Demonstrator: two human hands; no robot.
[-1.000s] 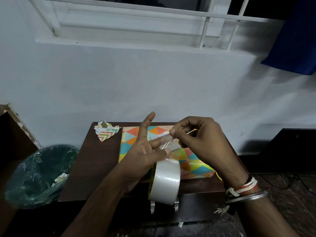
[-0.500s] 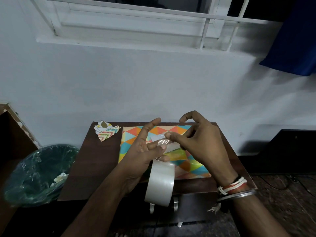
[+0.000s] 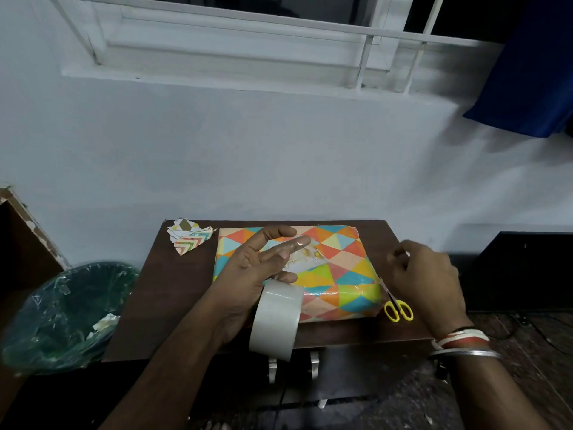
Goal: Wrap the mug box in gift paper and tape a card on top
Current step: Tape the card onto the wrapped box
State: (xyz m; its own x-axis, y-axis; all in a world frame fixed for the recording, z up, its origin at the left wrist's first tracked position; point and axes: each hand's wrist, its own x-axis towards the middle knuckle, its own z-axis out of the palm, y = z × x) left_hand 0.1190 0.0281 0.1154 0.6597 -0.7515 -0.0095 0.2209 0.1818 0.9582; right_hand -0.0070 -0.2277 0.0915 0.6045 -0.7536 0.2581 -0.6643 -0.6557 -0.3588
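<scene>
Brown surface (image 3: 155,290) carries the wrapped box (image 3: 341,274), card (image 3: 305,259) on top; above it the left hand (image 3: 251,268) hooks fingers (image 3: 286,276) through the tape roll (image 3: 276,321), while the right hand (image 3: 424,274) curls beside the box over scissors (image 3: 398,310), grip unclear.

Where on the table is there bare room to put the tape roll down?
The widest bare patch of table lies left of the wrapped box, between the paper scraps and the near edge. A narrow strip runs before the box. The right side is crowded: scissors and right hand.
</scene>
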